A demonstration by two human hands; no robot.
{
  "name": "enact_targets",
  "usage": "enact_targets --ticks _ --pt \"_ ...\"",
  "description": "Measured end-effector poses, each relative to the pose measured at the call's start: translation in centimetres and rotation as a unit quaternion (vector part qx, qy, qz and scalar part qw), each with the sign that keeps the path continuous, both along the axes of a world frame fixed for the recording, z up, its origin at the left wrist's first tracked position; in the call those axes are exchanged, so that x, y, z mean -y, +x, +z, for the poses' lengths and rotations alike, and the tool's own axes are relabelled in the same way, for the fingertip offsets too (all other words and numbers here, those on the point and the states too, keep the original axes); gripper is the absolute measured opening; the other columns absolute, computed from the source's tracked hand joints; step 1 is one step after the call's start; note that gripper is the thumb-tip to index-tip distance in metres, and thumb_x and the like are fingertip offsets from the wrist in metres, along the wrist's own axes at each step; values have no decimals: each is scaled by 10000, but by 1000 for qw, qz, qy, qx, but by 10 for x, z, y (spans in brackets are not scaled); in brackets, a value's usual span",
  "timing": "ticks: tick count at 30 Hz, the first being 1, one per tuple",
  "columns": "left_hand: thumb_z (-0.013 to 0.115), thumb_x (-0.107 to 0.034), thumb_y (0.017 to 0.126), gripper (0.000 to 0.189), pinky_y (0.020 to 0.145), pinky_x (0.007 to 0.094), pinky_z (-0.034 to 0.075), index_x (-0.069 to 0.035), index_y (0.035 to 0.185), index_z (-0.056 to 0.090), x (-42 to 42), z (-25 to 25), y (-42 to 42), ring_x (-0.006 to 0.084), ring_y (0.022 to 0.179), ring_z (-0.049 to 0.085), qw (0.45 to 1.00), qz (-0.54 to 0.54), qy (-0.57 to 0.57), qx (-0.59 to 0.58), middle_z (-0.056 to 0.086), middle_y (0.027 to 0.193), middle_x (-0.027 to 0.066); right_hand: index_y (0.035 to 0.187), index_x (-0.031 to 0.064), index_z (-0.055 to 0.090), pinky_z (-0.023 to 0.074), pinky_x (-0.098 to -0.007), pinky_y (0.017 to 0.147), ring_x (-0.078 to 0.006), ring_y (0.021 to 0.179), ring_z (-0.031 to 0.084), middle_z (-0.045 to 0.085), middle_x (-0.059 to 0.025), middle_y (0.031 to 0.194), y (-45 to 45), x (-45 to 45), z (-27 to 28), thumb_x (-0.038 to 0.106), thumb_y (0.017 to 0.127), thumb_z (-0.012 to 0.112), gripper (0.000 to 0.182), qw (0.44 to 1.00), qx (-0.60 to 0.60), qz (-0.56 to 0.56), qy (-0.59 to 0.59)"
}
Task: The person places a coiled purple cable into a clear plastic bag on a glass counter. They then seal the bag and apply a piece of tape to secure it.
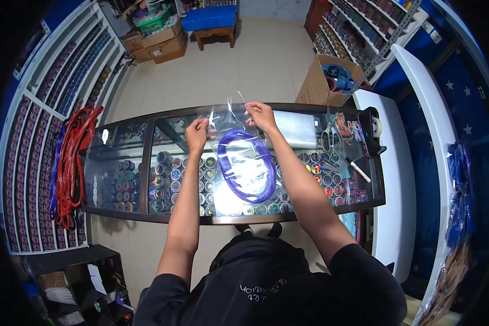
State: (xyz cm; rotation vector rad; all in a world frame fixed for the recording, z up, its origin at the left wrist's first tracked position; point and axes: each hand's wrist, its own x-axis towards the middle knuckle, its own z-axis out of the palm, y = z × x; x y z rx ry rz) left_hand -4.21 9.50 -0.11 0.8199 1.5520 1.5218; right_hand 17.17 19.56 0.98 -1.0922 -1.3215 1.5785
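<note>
A coil of purple cord or thread (269, 163) lies in a clear plastic bag (232, 116) above the glass top of a display counter (205, 148). My left hand (197, 133) pinches the bag's far left edge. At the far right edge of the bag, the fingers of my right hand (261, 117) grip the plastic. The coil forms a long oval between my forearms. Glare on the plastic and glass washes out part of its middle. Just right of my right hand lies a stack of clear plastic bags (295, 129).
Scissors (331, 138), a marker (357, 169) and a tape dispenser (373, 132) occupy the counter's right end. Red cord bundles (75, 163) hang over its left end. Spools and round containers fill the case below. Beyond stands an open cardboard box (316, 83).
</note>
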Motion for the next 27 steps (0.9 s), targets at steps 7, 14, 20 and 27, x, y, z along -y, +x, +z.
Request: enact_targets --ticks 7,14,20,27 --pt "651 -157 932 191 517 314 591 20 1004 666 -7 -26 -12 166 658 689 997 34 -38 -62 701 827 87 1058 19 654 514 -284 500 -127 530 637 687 -72 694 -2 15 -17 105 819 745 270 987 151 4 47" --pt "650 -125 921 149 428 279 537 22 940 671 -15 -23 -10 146 550 658 994 38 -67 -79 712 793 96 1045 -4 644 536 -295 478 -158 550 666 681 -93 711 6 26 -29 33 848 688 206 991 134 -3 -9" --pt "667 -166 915 176 412 277 497 10 920 674 -12 -20 -8 123 526 641 989 51 -71 -123 718 763 86 1022 -23 643 567 -305 468 -178 580 687 687 -106 731 9 43 -18 4 867 648 157 993 111 10 -38" --pt "639 -128 924 136 489 298 523 6 910 656 -9 -44 -9 126 565 649 980 93 4 -178 710 711 86 977 -51 654 582 -281 550 -170 638 696 698 -120 784 9 22 -17 -8 871 618 120 992 123 4 -3"
